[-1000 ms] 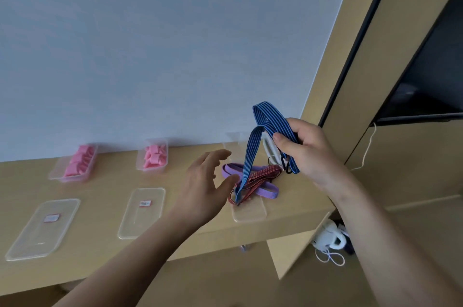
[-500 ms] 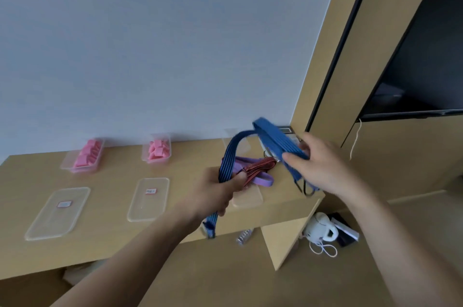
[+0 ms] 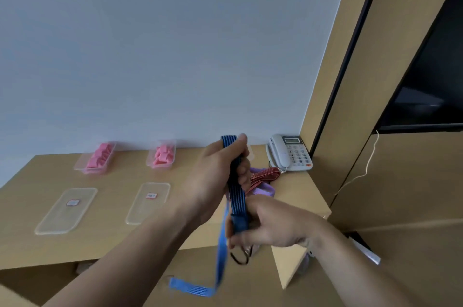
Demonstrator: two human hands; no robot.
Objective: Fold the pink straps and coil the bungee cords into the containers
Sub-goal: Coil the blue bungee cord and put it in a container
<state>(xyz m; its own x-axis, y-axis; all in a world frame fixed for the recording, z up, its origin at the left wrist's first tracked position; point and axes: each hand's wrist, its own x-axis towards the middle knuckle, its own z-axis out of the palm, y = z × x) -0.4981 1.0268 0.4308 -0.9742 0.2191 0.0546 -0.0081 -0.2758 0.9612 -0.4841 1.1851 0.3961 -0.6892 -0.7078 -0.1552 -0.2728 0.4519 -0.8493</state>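
Both hands, left hand above and right hand below, grip tightly the blue bungee cord over the desk.

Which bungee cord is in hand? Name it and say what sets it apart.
The blue striped bungee cord, gripped by the left hand above and the right hand below. The red cord and the purple cord lie on the desk behind.

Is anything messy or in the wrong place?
Yes. The red cord and purple cord lie tangled on the desk by the phone; the blue cord has a loose end dangling below the desk.
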